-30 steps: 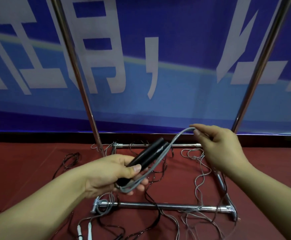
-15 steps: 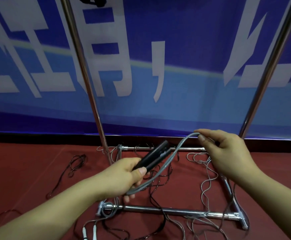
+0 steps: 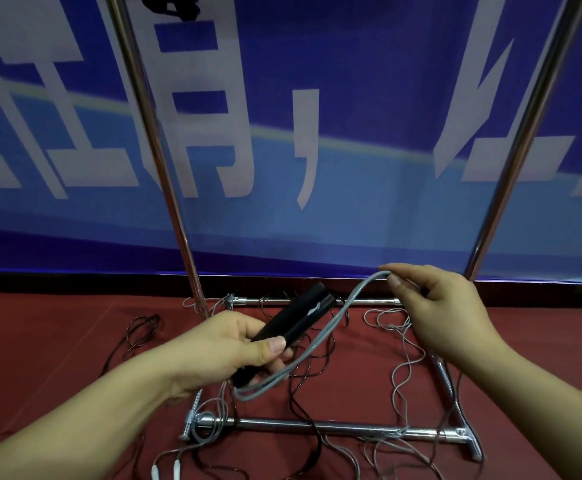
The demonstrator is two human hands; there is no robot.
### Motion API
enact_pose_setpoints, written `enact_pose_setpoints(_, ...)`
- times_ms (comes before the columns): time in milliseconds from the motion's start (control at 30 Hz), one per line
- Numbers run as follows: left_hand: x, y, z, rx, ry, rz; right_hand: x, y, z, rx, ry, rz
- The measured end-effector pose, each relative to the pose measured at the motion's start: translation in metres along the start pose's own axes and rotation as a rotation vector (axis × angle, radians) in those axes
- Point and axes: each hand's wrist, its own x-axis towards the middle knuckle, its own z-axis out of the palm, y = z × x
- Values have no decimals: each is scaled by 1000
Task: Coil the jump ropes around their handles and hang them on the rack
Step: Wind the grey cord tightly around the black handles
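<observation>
While the left hand [image 3: 227, 351] grips two black handles [image 3: 294, 320] side by side, thumb pressed across them near their lower end, the handles tilt up and away to the right. From their lower end, below the palm, a bundle of grey rope strands [image 3: 320, 337] loops out, bends back and sweeps up to the right in a smooth curve. The right hand [image 3: 445, 313] pinches the far end of that loop between thumb and forefinger, with the other fingers curled loosely, holding it higher than the handles and well to their right.

Below both hands stands the base of a chrome rack [image 3: 317, 426]: a near bar, a far bar and a side bar on the right form an open frame on a red floor [image 3: 40, 341]. Two chrome uprights rise from it, one on the left [image 3: 151, 133] and one on the right [image 3: 532, 133], leaning apart in the wide-angle view. Loose thin ropes, grey [image 3: 404, 351] and dark [image 3: 140, 330], lie tangled over the floor within and around the frame. Two white handle tips [image 3: 166, 472] show at the bottom edge. Behind the rack hangs a blue banner [image 3: 369, 168] with large white characters. At the very top edge, something dark [image 3: 175, 5] hangs beside the left upright; what it is cannot be told.
</observation>
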Motion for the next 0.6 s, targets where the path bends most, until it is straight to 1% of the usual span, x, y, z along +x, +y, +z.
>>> enact_pose_setpoints(67, 1, -1, 0, 9, 40, -2, 0, 0, 0, 1, 8, -7)
enact_pose_setpoints(200, -1, 0, 3, 62, 54, 15, 0, -2, 1, 6, 17, -19)
enact_pose_setpoints(367, -3, 3, 8, 60, -34, -48, -1, -5, 1, 18, 18, -30)
enact_pose_setpoints(500, -6, 4, 9, 184, -93, -85, -2, -6, 1, 22, 6, -33)
enact_pose_setpoints(600, -6, 6, 11, 199, -136, -74, -1, -7, 0, 65, 1, 10)
